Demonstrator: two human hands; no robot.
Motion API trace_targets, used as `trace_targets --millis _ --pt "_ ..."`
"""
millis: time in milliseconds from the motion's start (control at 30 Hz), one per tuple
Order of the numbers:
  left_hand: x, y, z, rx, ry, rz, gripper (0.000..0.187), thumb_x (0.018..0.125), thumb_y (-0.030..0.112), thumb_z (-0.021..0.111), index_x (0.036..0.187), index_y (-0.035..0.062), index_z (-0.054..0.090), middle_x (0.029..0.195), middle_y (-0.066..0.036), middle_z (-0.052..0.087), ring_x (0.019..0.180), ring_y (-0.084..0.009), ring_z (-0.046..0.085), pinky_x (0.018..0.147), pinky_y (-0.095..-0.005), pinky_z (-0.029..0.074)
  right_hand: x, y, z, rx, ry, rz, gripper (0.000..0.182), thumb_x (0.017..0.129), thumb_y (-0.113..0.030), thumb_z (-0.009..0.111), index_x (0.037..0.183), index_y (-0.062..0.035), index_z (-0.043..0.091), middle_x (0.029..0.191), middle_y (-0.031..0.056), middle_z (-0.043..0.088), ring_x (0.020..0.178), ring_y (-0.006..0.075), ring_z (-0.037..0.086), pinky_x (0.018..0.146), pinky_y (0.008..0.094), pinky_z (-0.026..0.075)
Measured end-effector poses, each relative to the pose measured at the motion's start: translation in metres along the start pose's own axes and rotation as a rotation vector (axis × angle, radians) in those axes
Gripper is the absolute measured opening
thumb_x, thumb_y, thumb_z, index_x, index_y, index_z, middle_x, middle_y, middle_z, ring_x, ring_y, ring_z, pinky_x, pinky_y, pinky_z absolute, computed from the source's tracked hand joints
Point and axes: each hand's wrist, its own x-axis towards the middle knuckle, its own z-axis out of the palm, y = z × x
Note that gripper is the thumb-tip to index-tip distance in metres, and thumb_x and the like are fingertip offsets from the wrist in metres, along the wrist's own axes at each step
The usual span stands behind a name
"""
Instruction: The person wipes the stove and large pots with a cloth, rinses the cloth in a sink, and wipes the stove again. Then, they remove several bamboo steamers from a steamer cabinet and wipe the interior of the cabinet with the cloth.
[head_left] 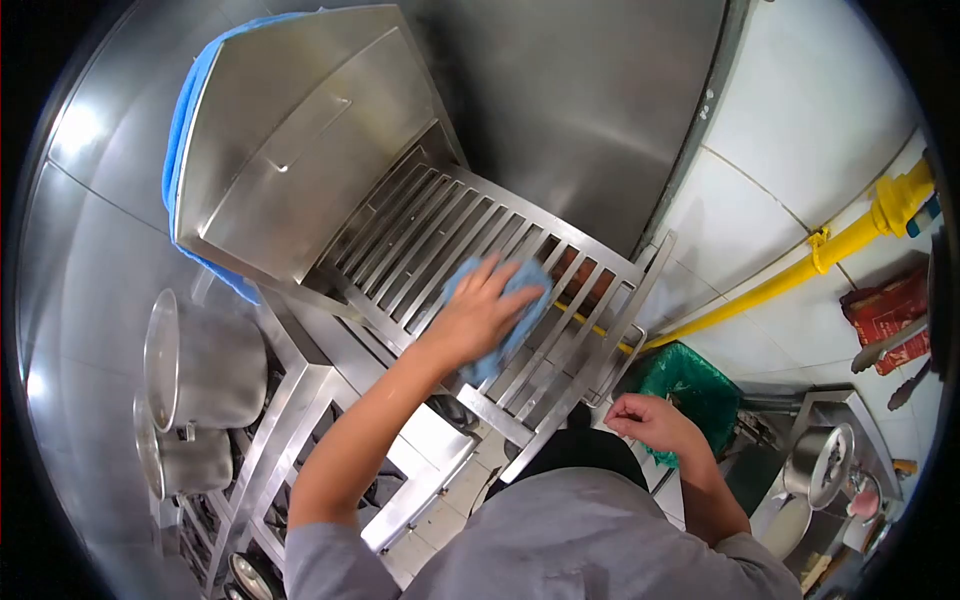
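Note:
My left hand (484, 312) presses a blue cloth (522, 325) onto the bars of a slatted stainless steel rack (475, 235), its fingers bent over the cloth. Part of the cloth shows on both sides of the hand. My right hand (655, 423) hangs in the air by my waist, beside the rack's near right end. Its fingers are curled in, and I see nothing in them. A large steel hood-like panel (310, 150) rises from the rack's left end, with a blue covering (185, 120) along its outer edge.
Two steel pots (215, 365) stand at the left on a stove. A yellow pipe (850, 235) runs along the white tiled wall (790, 120). Below it is a green bin (690, 385). Tongs (890, 345) hang at the right, above a small pot (820, 465).

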Motion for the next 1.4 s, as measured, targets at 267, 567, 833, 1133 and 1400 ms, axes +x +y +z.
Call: trace_targets --millis 267,567,833,1133,1400 --pt "0.095 -0.006 0.04 -0.15 0.207 0.122 0.048 0.079 0.008 0.062 0.126 0.0129 0.053 0.134 -0.017 0.045 0.128 -0.0404 0.037 0.104 -0.0475 0.033 0.013 -0.005 0.021 -0.003 -0.049 0.016 0.017 0.089 -0.019 0.062 0.096 -0.0034 0.06 0.079 0.005 0.063 0.072 0.0126 0.059 0.067 0.0282 0.047" --pt "-0.087 0.011 -0.047 -0.382 -0.285 0.197 0.048 0.064 0.0 0.066 0.11 0.0135 0.064 0.121 -0.014 0.053 0.11 -0.0313 0.051 0.092 -0.0435 0.04 0.0 0.006 0.002 -0.069 0.026 0.058 0.017 0.091 -0.02 0.06 0.095 -0.0031 0.061 0.078 0.0045 0.063 0.072 0.0124 0.059 0.068 0.0277 0.047" --pt "0.077 0.022 0.028 -0.291 0.201 0.268 0.059 0.071 0.001 0.061 0.128 0.0069 0.046 0.125 -0.019 0.048 0.112 -0.038 0.049 0.092 -0.0429 0.042 0.009 -0.011 0.007 0.36 0.32 0.0 0.022 0.097 -0.021 0.049 0.106 -0.0032 0.055 0.075 0.0028 0.057 0.065 0.0103 0.051 0.061 0.0236 0.042" --pt "0.06 0.052 0.055 -0.579 0.193 0.275 0.025 0.073 -0.002 0.057 0.098 -0.0006 0.06 0.099 -0.016 0.059 0.097 -0.0348 0.057 0.085 -0.0407 0.047 0.023 -0.081 0.02 0.594 0.486 -0.016 0.014 0.097 -0.02 0.045 0.098 -0.0077 0.052 0.067 0.0008 0.053 0.052 0.006 0.045 0.046 0.0196 0.035" --pt "-0.11 0.033 -0.036 -0.842 -0.44 0.158 0.024 0.076 0.0 0.059 0.1 0.0042 0.065 0.11 -0.016 0.061 0.107 -0.0284 0.057 0.088 -0.0366 0.047 0.022 -0.079 0.011 0.604 0.407 0.019 0.016 0.097 -0.022 0.047 0.1 -0.007 0.051 0.072 0.0001 0.055 0.056 0.0069 0.051 0.048 0.0187 0.038"
